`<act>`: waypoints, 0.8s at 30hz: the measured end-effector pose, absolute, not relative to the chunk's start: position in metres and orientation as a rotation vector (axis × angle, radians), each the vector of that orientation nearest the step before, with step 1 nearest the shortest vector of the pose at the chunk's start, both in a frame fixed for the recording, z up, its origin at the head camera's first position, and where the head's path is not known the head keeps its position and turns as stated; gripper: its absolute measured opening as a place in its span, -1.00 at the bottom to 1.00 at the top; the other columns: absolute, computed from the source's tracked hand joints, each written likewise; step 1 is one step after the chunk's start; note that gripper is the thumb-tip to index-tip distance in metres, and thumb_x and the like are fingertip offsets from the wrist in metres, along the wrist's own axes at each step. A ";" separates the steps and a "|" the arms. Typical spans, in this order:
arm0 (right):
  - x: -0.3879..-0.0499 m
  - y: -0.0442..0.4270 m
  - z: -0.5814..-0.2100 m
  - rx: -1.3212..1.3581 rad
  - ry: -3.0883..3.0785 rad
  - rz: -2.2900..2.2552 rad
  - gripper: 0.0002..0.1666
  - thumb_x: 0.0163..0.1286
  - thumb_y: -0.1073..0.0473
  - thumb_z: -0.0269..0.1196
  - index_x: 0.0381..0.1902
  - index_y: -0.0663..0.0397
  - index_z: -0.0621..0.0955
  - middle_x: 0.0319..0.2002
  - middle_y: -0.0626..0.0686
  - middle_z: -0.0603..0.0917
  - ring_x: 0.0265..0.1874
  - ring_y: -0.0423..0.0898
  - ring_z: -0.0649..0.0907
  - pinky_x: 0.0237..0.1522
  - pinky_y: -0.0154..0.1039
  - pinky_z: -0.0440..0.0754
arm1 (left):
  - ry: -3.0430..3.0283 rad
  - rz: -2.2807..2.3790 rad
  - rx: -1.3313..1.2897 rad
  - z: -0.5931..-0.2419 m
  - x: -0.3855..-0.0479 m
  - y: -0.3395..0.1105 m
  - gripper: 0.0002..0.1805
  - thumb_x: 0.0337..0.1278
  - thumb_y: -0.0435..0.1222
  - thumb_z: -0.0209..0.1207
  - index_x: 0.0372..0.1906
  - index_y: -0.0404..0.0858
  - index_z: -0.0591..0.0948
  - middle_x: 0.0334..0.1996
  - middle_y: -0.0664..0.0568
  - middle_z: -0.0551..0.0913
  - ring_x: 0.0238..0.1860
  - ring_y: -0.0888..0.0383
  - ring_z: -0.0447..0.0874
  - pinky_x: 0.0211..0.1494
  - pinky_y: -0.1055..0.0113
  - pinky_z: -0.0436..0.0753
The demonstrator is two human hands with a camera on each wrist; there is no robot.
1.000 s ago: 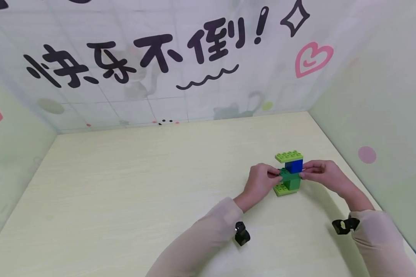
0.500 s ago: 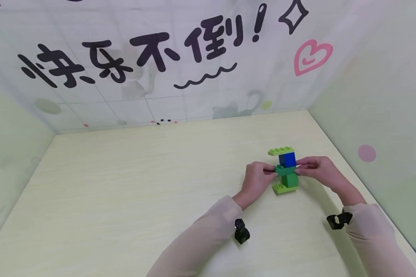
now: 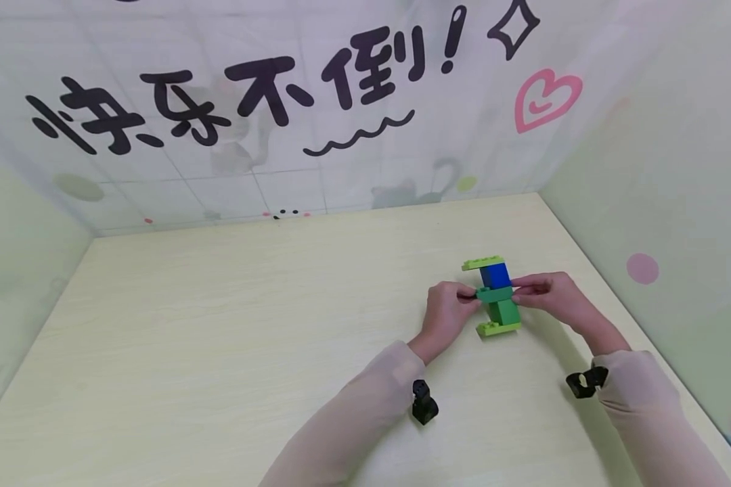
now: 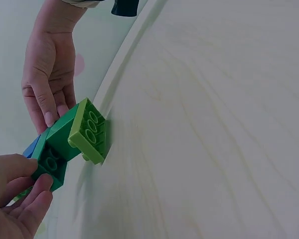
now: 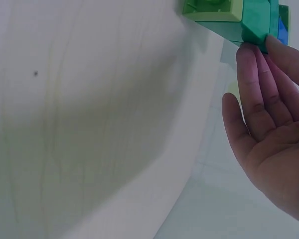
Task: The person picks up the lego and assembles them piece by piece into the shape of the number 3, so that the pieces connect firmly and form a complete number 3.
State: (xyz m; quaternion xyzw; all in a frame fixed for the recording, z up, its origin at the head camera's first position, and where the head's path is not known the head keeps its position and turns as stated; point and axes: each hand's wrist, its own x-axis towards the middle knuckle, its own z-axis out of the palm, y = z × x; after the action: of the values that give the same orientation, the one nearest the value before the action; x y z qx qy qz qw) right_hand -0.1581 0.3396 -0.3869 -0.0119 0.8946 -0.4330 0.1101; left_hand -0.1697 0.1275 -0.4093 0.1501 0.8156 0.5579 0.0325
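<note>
A stack of building bricks is held at the right side of the table, leaning left at the top. From the top it has a lime plate (image 3: 483,263), a blue brick (image 3: 495,275), a dark green plate (image 3: 495,295), a green brick (image 3: 504,312) and another lime plate (image 3: 497,329). My left hand (image 3: 447,314) pinches the left end of the dark green plate. My right hand (image 3: 548,296) pinches its right end with thumb and fingers. In the left wrist view, the hollow underside of the lower lime plate (image 4: 87,132) shows. Whether that plate touches the table cannot be told.
The pale wooden table (image 3: 231,338) meets a printed back wall (image 3: 341,182) and a right side wall (image 3: 682,203). Black cameras sit at the left cuff (image 3: 424,402) and right cuff (image 3: 587,383).
The brick stack has tilted, its top swinging left, and its studs show less. Both hands have shifted slightly left and away with it, keeping their pinch.
</note>
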 end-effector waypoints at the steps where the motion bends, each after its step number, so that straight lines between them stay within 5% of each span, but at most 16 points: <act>1: -0.159 0.339 -0.387 -0.035 2.628 -1.271 -0.44 0.20 0.17 0.29 0.07 0.42 0.47 -0.23 0.19 0.66 -0.32 -0.28 0.61 -0.23 -0.40 0.53 | 2.507 1.722 0.455 -0.410 -0.170 0.127 -0.85 -0.09 -0.44 0.32 -0.32 -0.37 0.70 -0.40 -0.04 0.70 -0.39 0.27 0.65 -0.36 0.60 0.51; 24: -0.166 0.334 -0.395 -0.088 2.611 -1.201 -0.45 0.23 0.19 0.26 0.11 0.41 0.45 -0.20 0.19 0.63 -0.24 -0.11 0.58 -0.25 -0.37 0.54 | 2.414 1.793 0.396 -0.425 -0.180 0.126 -0.86 -0.06 -0.48 0.28 -0.33 -0.40 0.60 -0.41 -0.07 0.65 -0.41 0.22 0.62 -0.36 0.56 0.52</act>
State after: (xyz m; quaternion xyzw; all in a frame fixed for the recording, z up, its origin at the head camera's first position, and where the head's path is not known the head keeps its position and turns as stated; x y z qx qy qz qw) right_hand -0.1656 0.3340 -0.3946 -0.0303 0.9001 -0.4139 0.1326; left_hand -0.1796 0.1261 -0.4249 0.1305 0.7948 0.5902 0.0544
